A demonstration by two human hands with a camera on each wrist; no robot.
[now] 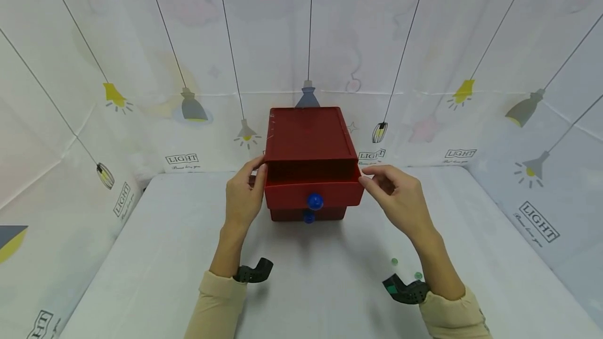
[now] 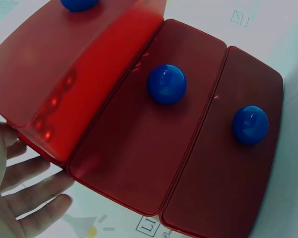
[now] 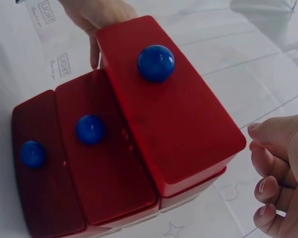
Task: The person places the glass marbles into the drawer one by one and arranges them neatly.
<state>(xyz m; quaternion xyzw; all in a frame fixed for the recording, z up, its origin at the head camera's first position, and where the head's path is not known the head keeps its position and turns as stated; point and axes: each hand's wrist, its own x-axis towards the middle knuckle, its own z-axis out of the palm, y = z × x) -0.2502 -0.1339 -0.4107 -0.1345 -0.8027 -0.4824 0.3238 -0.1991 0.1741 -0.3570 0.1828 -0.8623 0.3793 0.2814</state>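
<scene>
A red drawer box [image 1: 308, 132] with three stacked drawers and round blue knobs stands at the back of the table. Its top drawer [image 1: 292, 195] is pulled partway out, while the middle drawer [image 2: 144, 139] and bottom drawer [image 2: 223, 168] sit flush with the body. My left hand [image 1: 242, 195] is against the left side of the top drawer, its fingers spread along the side in the left wrist view. Beside the drawer's front right corner is my right hand [image 1: 398, 198], fingers loosely bent and a small gap from the corner in the right wrist view.
Two small green round pieces [image 1: 394, 261] lie on the white table [image 1: 188, 255] near my right wrist. Dark straps [image 1: 254, 271] are around both wrists. A white curtain printed with lamps [image 1: 212, 41] hangs close behind the box and along both sides.
</scene>
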